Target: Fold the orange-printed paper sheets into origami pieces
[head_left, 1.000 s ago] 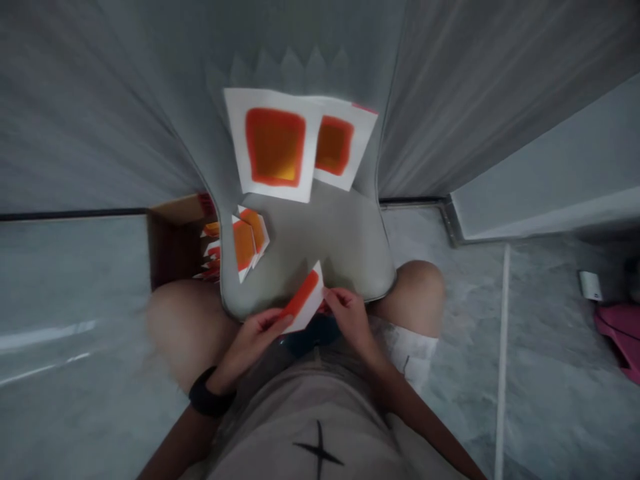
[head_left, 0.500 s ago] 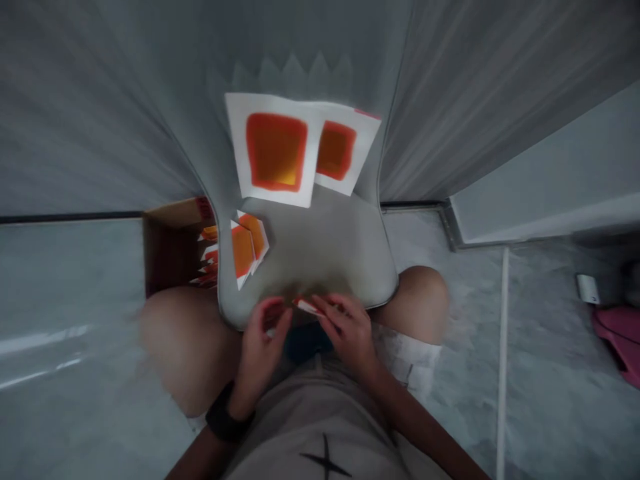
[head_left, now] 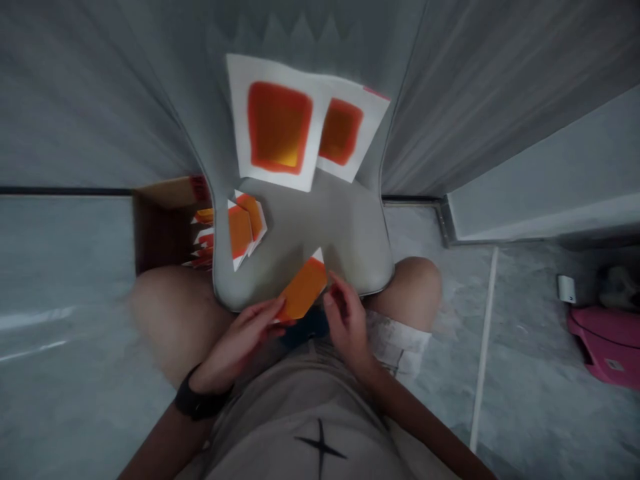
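A folded orange paper piece (head_left: 304, 288) with a white pointed tip is pinched at its lower left end by my left hand (head_left: 250, 333), thumb on top. Close to the paper's right side is my right hand (head_left: 347, 317), its thumb and fingers apart and nothing seen between them. The paper is held above the front edge of a grey chair seat (head_left: 345, 227). On the seat's left side lie similar folded orange and white pieces (head_left: 243, 230), overlapping each other.
Two white sheets (head_left: 315, 153) with orange-red squares stand against the chair's back. An open cardboard box (head_left: 160, 227) with several folded papers sits on the floor at left. My knees flank the seat. A pink object (head_left: 605, 343) and a small white item (head_left: 567, 289) lie at right.
The folded paper has passed from my right hand's fingers into my left hand and now shows its broad orange face. My right hand has let go and stays beside it.
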Demonstrator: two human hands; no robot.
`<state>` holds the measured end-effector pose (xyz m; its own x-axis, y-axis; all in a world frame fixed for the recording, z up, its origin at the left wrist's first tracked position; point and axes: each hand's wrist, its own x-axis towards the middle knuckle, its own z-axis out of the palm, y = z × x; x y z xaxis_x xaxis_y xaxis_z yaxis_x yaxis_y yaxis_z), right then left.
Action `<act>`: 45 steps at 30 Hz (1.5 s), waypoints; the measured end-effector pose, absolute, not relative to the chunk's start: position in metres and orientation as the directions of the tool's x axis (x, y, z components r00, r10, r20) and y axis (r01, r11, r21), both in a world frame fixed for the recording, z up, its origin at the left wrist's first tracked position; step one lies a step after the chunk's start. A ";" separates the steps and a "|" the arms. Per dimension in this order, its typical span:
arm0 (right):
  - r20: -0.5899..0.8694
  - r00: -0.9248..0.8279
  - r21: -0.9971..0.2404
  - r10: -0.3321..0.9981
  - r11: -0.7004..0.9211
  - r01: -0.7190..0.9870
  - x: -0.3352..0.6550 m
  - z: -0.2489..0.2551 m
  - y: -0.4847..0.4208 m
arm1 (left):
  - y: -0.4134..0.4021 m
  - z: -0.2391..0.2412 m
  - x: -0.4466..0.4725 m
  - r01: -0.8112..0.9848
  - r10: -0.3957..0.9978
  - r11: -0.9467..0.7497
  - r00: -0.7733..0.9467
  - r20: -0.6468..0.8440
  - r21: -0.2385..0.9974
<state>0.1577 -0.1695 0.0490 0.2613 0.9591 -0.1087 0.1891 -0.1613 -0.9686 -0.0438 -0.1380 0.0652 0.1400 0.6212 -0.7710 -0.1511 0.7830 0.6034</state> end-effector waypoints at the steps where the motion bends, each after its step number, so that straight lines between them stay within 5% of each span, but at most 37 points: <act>1: -0.275 0.269 -0.955 0.923 -0.295 0.034 0.159 0.051 -0.166 | -0.140 0.063 -0.045 -0.156 0.621 0.783 0.146 -0.770 0.602; 4: -0.623 0.190 -0.772 0.758 -0.560 -0.300 0.161 0.056 -0.154 | -0.144 0.059 -0.047 -0.154 0.623 0.782 0.191 -0.758 0.604; 8: -0.742 0.195 -0.651 0.641 -0.622 -0.436 0.162 0.058 -0.144 | -0.144 0.058 -0.047 -0.132 0.593 0.804 0.262 -0.762 0.580; 15: -0.600 0.138 -0.792 0.788 -0.561 -0.241 0.162 0.050 -0.147 | -0.138 0.054 -0.050 0.069 0.705 0.625 0.377 -0.601 0.777; 19: -0.539 0.102 -0.839 0.836 -0.523 -0.148 0.159 0.053 -0.142 | -0.128 0.046 -0.041 0.131 0.813 0.490 0.288 -0.506 0.862; 37: -0.464 0.099 -0.884 0.880 -0.467 0.008 0.174 0.072 -0.138 | -0.115 0.048 -0.026 0.081 0.756 0.568 0.342 -0.558 0.819; 45: -0.439 0.047 -0.892 0.897 -0.442 0.099 0.175 0.064 -0.141 | -0.110 0.049 -0.040 0.244 0.865 0.366 0.266 -0.425 0.898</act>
